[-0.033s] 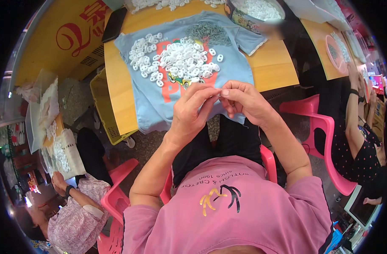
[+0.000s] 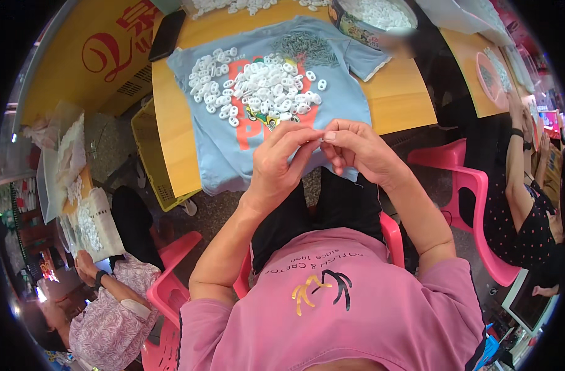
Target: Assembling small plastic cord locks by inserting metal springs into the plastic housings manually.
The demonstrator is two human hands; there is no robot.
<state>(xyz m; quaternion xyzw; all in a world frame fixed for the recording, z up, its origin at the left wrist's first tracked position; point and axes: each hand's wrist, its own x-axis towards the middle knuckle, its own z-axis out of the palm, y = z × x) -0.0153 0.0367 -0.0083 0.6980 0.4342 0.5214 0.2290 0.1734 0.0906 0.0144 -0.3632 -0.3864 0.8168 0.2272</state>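
Observation:
My left hand (image 2: 283, 156) and my right hand (image 2: 361, 148) meet above the near edge of the table, fingertips pinched together. Whatever is between them is too small and too covered by the fingers to make out. Just beyond, on a blue T-shirt (image 2: 217, 154) spread over the tabletop, lies a heap of small white oval plastic pieces (image 2: 267, 83) with two holes each. Behind that heap is a pile of thin grey-green pins or small metal parts (image 2: 304, 48); their exact kind is unclear.
A round tub (image 2: 381, 15) of white pieces stands at the far right, and a black phone (image 2: 168, 37) lies far left. A yellow crate (image 2: 162, 161) is beside the wooden table (image 2: 396, 105). Pink chairs (image 2: 474, 198) and seated people (image 2: 112, 309) flank me.

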